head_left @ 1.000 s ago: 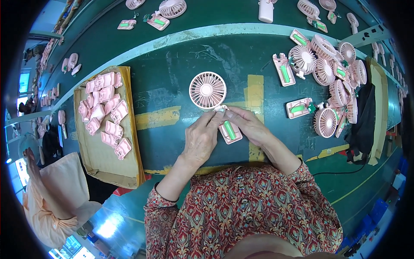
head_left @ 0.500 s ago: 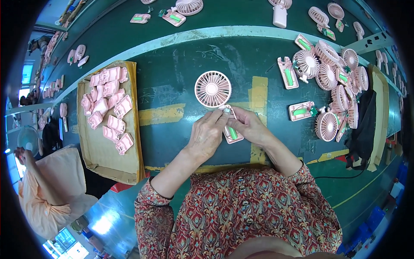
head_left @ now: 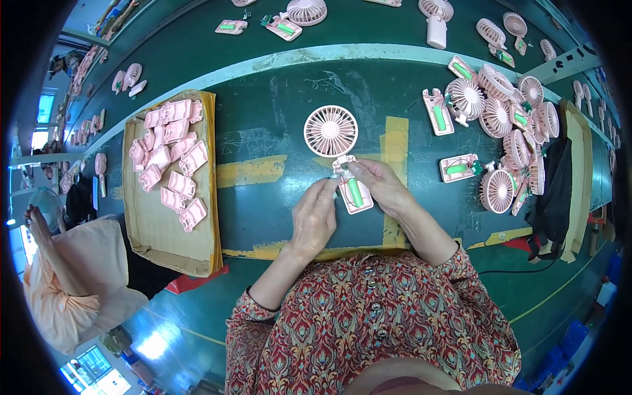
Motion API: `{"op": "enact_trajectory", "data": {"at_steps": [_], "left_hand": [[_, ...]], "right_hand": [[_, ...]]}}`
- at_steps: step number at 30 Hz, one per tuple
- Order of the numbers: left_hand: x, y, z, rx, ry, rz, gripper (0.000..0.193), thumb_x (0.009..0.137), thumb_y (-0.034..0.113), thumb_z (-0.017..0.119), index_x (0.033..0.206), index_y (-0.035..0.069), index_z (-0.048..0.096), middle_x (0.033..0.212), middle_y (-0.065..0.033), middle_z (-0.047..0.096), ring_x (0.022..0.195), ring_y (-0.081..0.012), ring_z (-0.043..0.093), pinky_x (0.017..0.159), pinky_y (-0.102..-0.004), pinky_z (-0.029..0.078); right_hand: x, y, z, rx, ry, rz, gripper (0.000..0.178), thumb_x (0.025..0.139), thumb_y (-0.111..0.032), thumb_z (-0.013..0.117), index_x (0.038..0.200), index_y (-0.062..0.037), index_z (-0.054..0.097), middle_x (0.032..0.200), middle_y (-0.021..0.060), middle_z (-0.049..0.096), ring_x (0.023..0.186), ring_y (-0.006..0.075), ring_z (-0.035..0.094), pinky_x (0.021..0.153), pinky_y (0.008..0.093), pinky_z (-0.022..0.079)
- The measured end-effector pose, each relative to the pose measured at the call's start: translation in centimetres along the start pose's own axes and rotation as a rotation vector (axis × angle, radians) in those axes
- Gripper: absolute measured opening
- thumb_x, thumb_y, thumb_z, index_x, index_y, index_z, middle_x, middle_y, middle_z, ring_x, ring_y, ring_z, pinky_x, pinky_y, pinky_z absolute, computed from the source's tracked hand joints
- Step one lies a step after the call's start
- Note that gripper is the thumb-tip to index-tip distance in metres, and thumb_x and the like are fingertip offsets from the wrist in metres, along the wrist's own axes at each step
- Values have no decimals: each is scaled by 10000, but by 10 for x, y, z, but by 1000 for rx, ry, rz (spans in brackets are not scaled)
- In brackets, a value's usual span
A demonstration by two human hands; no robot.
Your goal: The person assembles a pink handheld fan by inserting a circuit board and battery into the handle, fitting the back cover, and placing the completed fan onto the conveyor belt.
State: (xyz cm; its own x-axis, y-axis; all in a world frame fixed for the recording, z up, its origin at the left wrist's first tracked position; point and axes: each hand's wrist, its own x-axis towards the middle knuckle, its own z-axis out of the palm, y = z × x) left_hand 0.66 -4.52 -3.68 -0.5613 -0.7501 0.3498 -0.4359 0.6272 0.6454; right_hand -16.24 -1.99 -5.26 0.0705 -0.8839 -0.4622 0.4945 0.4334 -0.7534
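In front of me on the green table is a pink handheld fan, its round grille (head_left: 330,131) pointing away from me. The fan's opened handle shell (head_left: 359,205) lies toward me and shows a green battery cell (head_left: 355,192) inside. My right hand (head_left: 385,189) grips the top of the handle from the right, thumb over the neck. From the left, my left hand (head_left: 314,218) pinches at the handle's upper left edge, its fingertips together by the wiring. The small parts between the fingers are too fine to make out.
On the left, a cardboard tray (head_left: 214,191) holds several pink handle covers (head_left: 193,160). To the right, several open fans (head_left: 497,118) are piled beside a black bag (head_left: 552,191). More fans (head_left: 436,29) lie beyond the pale divider strip (head_left: 316,56). Another person (head_left: 72,283) sits at far left.
My left hand has drawn back toward me and slid down the handle's left side, uncovering the neck and more of the battery cell. My right hand keeps its hold.
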Motion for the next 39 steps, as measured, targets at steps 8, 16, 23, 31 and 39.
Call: {"op": "enact_trajectory", "data": {"at_steps": [8, 16, 23, 31, 39], "left_hand": [[-12, 1, 3, 228, -56, 57, 341, 722, -29, 563, 1063, -35, 579, 1018, -169, 559, 866, -331, 585, 756, -402, 495], [19, -29, -67, 212, 135, -21, 301, 728, -46, 541, 1019, -2, 606, 1026, -196, 583, 966, -360, 569, 835, -413, 485], [32, -128, -178, 619, 52, -228, 403, 727, -38, 539, 1123, 26, 577, 1154, -211, 559, 1048, -359, 547, 912, -409, 444], [50, -142, -173, 646, -199, -353, 428, 759, -18, 536, 1181, 36, 491, 1168, -188, 507, 1008, -381, 559, 849, -450, 473], [45, -154, -159, 823, -114, -288, 382, 766, 49, 546, 1135, 14, 454, 1083, -202, 517, 910, -363, 597, 770, -424, 497]], "right_hand": [[1, 6, 18, -24, 75, -99, 312, 959, -230, 490, 1132, 21, 559, 955, 36, 610, 802, 71, 572, 693, 221, 482], [1, 2, 9, -98, -10, -63, 354, 971, -253, 437, 1132, 45, 540, 1009, 140, 635, 920, 203, 621, 831, 317, 499], [-2, 6, 2, -63, -13, -56, 308, 969, -198, 436, 1125, 42, 547, 993, 133, 647, 870, 184, 634, 794, 301, 512], [-8, -2, 7, -40, -40, -76, 308, 977, -220, 432, 1108, 29, 557, 977, 116, 646, 844, 161, 624, 763, 287, 510], [-4, 7, 3, 17, -55, -75, 311, 969, -189, 445, 1154, 47, 523, 1027, 145, 636, 903, 193, 632, 819, 309, 513]]}}
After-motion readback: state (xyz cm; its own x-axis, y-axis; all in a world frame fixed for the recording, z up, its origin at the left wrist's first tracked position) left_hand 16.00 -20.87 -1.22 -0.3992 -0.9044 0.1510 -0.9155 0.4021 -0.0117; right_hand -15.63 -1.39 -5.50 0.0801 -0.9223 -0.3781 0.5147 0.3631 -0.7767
